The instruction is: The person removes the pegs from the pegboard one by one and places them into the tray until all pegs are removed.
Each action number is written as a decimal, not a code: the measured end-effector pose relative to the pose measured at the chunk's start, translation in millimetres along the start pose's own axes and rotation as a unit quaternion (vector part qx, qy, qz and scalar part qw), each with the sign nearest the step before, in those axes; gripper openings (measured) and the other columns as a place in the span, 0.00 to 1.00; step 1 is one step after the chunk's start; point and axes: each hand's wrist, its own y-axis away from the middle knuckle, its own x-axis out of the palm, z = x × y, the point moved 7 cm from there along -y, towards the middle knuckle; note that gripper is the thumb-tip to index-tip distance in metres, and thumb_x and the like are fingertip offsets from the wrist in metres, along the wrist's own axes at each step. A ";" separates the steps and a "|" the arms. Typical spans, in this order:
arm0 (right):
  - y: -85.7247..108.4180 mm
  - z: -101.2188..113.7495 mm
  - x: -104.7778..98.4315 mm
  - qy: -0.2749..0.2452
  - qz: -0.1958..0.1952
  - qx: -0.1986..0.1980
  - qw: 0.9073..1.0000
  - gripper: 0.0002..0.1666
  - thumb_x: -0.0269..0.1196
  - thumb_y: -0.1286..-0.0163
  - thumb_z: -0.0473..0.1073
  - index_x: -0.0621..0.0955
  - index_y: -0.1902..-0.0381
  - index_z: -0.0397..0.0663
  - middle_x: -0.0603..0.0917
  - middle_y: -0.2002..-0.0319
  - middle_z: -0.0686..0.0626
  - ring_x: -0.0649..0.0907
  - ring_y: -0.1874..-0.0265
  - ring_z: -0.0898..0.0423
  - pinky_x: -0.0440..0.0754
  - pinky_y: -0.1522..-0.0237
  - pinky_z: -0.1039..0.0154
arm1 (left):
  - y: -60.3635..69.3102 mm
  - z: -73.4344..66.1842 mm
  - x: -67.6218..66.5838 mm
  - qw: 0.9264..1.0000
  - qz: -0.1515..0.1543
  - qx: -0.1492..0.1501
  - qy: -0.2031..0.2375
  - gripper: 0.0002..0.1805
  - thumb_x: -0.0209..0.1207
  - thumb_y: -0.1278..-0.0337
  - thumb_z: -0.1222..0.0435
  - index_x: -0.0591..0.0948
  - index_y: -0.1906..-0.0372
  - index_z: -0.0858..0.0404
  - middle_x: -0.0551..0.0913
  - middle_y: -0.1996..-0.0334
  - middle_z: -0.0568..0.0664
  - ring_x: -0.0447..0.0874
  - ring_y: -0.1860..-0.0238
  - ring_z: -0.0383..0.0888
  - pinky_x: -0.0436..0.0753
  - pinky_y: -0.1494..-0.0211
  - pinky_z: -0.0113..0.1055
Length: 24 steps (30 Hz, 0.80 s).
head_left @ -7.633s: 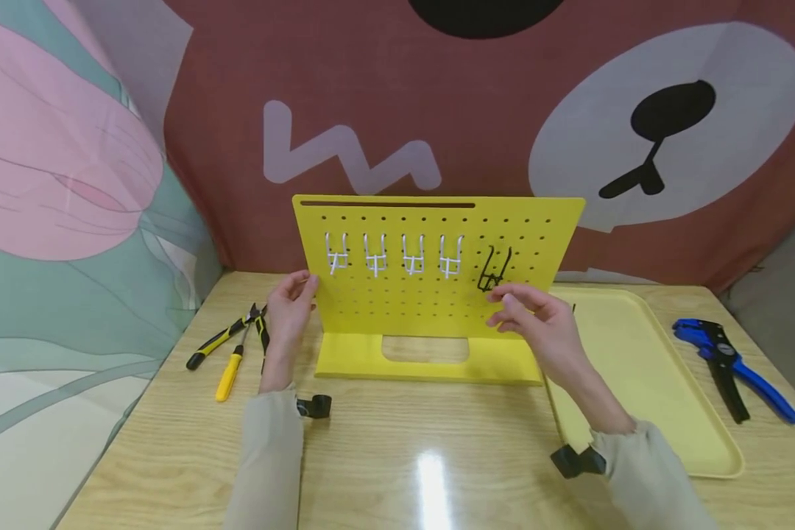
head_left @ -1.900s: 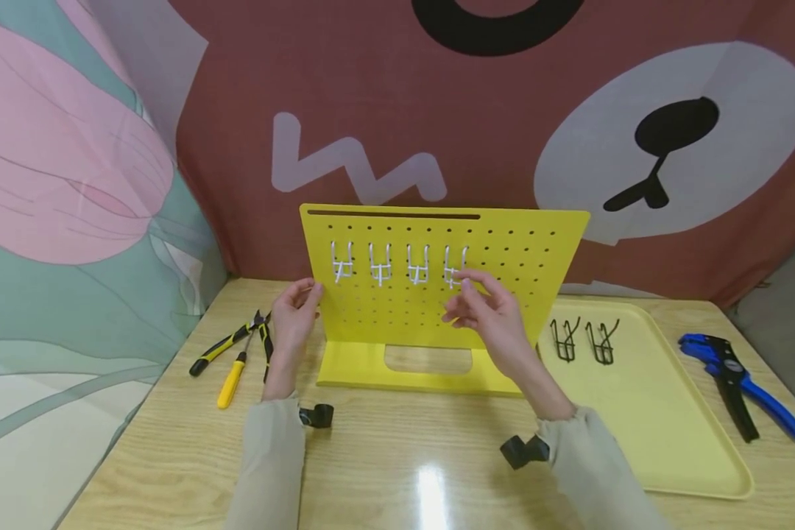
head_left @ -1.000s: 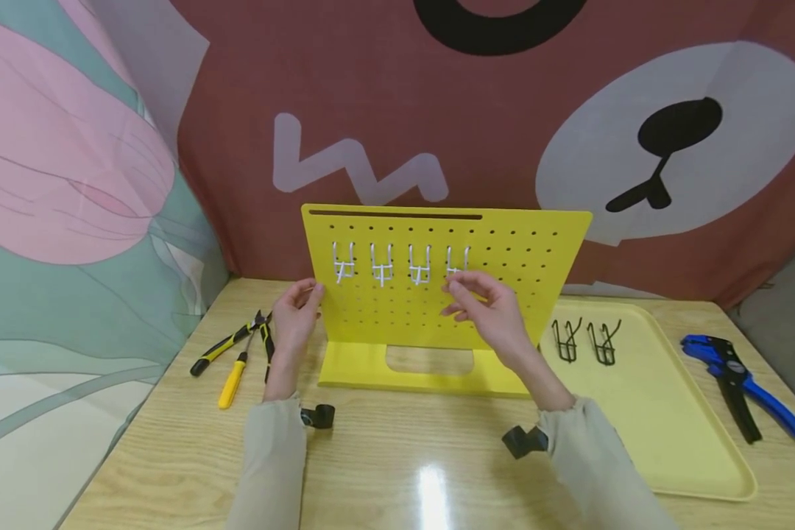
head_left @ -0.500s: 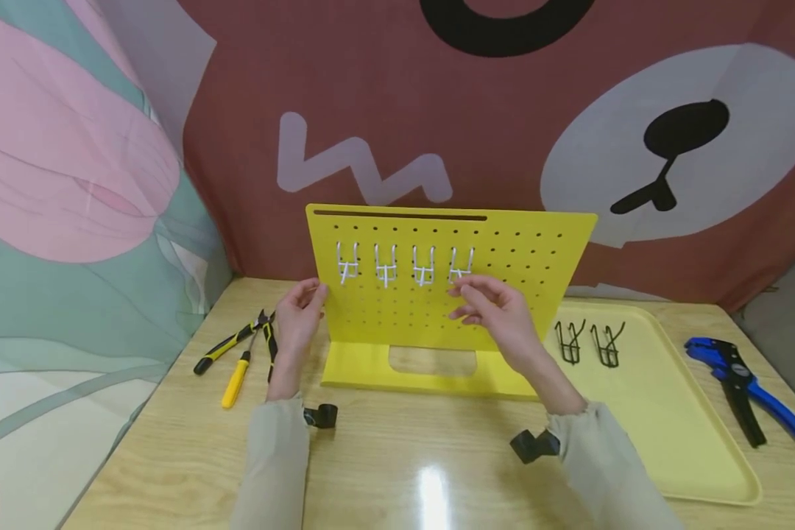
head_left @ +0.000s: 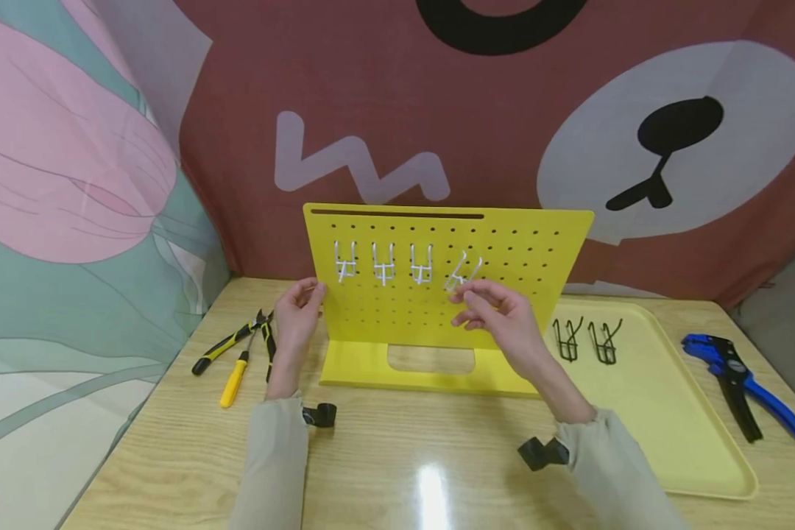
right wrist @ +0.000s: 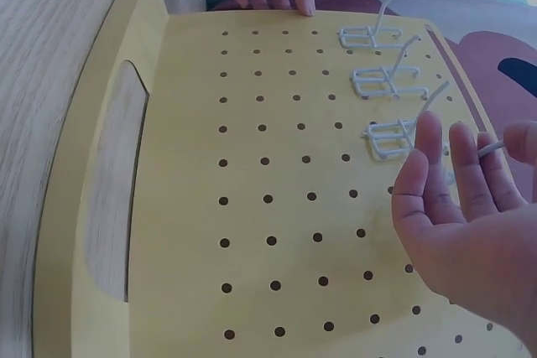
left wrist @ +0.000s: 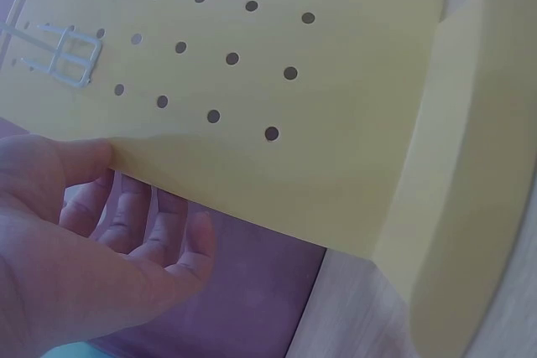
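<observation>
A yellow pegboard [head_left: 404, 327] stands upright on its base. My left hand [head_left: 297, 316] holds its left edge, with the thumb in front and the fingers [left wrist: 134, 215] behind, as the left wrist view shows. Three white wire hooks [head_left: 383, 274] hang in a row from the holes. To their right, my right hand [head_left: 506, 324] pinches a fourth white hook [head_left: 457, 279], which leans to the right. In the right wrist view its prong [right wrist: 491, 149] sticks out between thumb and fingers, and the rest is mostly hidden. Whether its upper ends still touch the board I cannot tell.
Two black wire hooks [head_left: 605, 346] lie on a pale yellow tray [head_left: 676, 456] right of the board. Beyond it is a blue-and-black wire stripper [head_left: 735, 375]. On the left lie black-and-yellow pliers [head_left: 225, 346] and a yellow-handled screwdriver [head_left: 235, 381].
Earlier my right hand held a black hook at the board's right side; two black hooks now lie on the tray. The fourth white hook, straight half a second ago, now tilts. My left hand stays.
</observation>
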 end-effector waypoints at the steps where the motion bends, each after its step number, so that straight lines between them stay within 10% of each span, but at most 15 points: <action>1: 1.0 -0.2 -0.5 -0.003 0.002 0.001 1.000 0.17 0.57 0.27 0.40 0.76 0.49 0.30 0.85 0.59 0.49 0.85 0.68 0.55 0.83 0.61 0.62 | 0.3 -0.3 -0.1 1.000 -0.001 -0.001 0.000 0.16 0.56 0.33 0.61 0.79 0.48 0.66 0.82 0.53 0.57 0.77 0.58 0.39 0.78 0.56 0.42; 24: 25.4 -25.0 -28.6 0.027 0.013 0.039 0.999 0.23 0.53 0.24 0.48 0.75 0.53 0.28 0.84 0.63 0.46 0.85 0.66 0.55 0.83 0.62 0.63 | 4.8 -4.7 -2.4 1.000 -0.009 0.019 0.014 0.15 0.58 0.35 0.60 0.80 0.51 0.67 0.84 0.57 0.54 0.77 0.60 0.39 0.78 0.61 0.37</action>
